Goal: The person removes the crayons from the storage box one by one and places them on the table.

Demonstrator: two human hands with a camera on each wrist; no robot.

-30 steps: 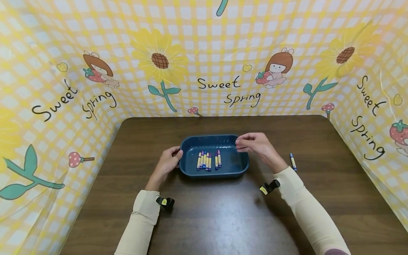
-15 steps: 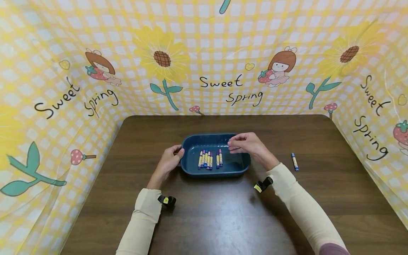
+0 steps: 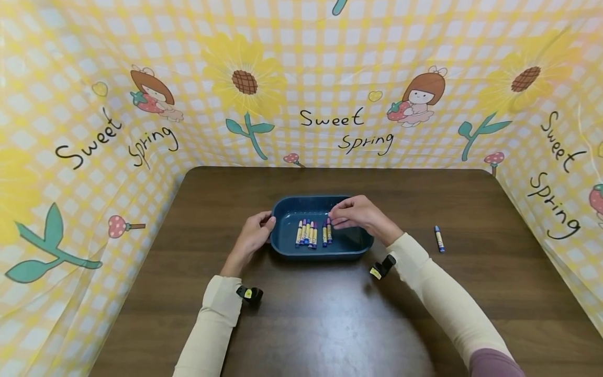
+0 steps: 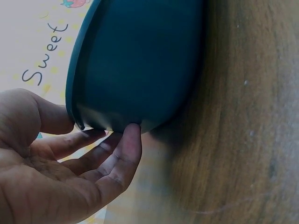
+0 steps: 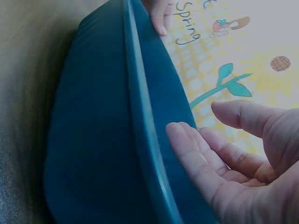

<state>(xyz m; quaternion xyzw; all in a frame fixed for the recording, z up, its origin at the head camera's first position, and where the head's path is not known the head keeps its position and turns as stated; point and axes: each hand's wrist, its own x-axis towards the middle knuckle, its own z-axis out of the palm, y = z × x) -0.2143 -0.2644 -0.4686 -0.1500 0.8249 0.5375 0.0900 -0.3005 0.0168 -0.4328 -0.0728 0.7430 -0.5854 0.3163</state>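
A dark blue rectangular tray (image 3: 292, 255) lies on the table. My left hand (image 3: 253, 234) grips its left end, with the thumb at the rim and the fingers against the outer wall, as the left wrist view shows. Inside the tray lies a group of several crayons (image 3: 306, 234) with yellow wrappers. Just right of them is a pair of crayons (image 3: 325, 234). My right hand (image 3: 361, 215) reaches over the tray's right end, fingertips beside the top of that pair. In the right wrist view its thumb and fingers stand apart, with nothing seen between them.
A single blue-tipped crayon (image 3: 439, 239) lies on the brown wooden table (image 3: 320, 309), right of the tray. A yellow checked cloth (image 3: 330, 68) with printed flowers surrounds the table's back and sides. Both wrists carry small black cameras.
My right hand has moved left over the tray, from its right rim to the crayon pair. My left hand stays on the tray's left end. The head view has shifted slightly.
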